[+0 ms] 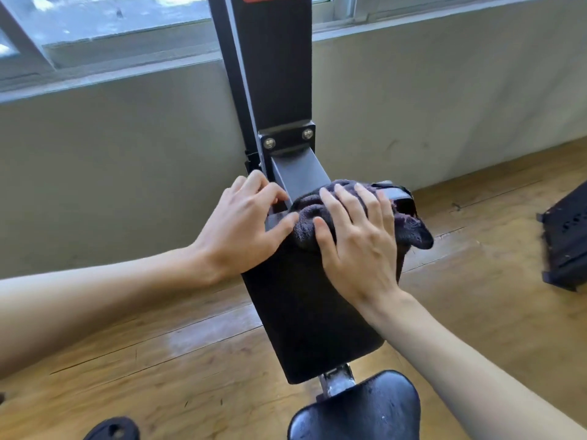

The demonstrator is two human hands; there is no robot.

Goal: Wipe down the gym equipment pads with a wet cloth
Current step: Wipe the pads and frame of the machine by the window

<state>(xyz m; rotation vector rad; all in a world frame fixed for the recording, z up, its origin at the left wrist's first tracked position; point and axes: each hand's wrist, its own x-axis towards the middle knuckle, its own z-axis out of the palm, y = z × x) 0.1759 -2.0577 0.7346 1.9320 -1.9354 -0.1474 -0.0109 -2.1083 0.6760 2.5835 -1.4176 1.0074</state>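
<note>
A long black pad (305, 315) slopes up toward a dark upright post (273, 65). On the pad's upper end lies a bunched dark purple cloth (309, 215). My right hand (359, 239) lies spread on top of the cloth with fingers nearly straight, pressing it onto the pad. My left hand (244, 223) rests on the pad's upper left corner, its fingers bent over the edge by the grey metal bracket (298, 173) and its thumb touching the cloth. A second black seat pad (359, 411) sits at the bottom of the view, below the long pad.
The machine stands on a wooden floor (158, 350) close to a grey wall (127, 147) under a window. A black perforated part (568, 239) lies on the floor at the right. A black disc-like piece (112, 428) shows at the bottom left.
</note>
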